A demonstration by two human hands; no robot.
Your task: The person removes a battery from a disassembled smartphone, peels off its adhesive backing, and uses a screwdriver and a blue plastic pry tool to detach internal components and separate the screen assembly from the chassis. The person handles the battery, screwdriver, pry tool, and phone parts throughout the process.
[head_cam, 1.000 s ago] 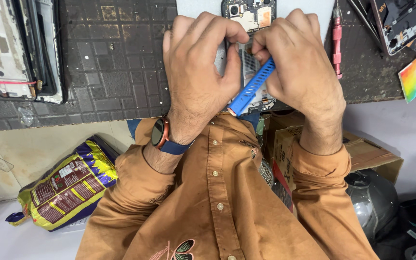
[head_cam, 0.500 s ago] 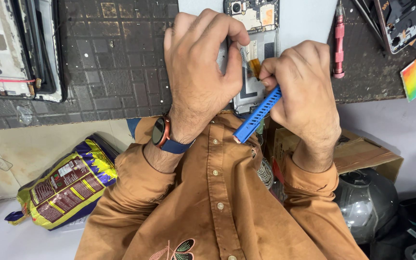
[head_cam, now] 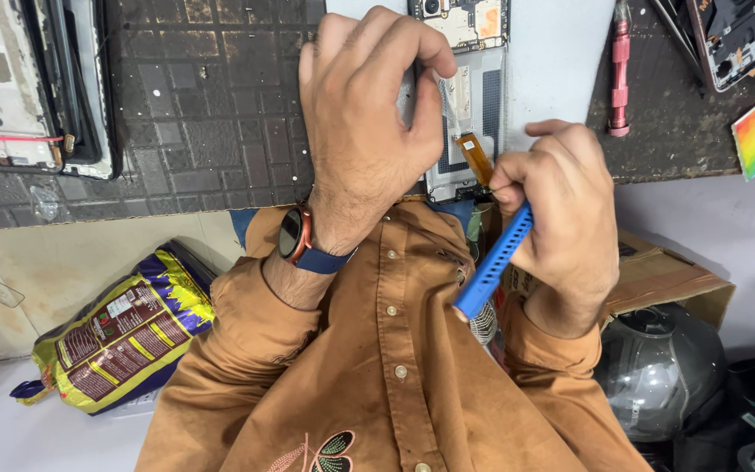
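At upper centre, the left hand point(head_cam: 369, 122) gripped the opened phone point(head_cam: 469, 114), hiding its left edge. The right hand point(head_cam: 557, 218) clenched a blue tool point(head_cam: 493, 262); its tip was hidden.

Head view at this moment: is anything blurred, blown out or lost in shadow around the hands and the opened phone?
Head view: left hand, right hand and blue pry tool are sharp, without motion blur; the opened phone is evenly lit, and the pale surface under it is bright but not clipped; the dark mat keeps its texture; the lower right corner by the helmet falls into shadow.
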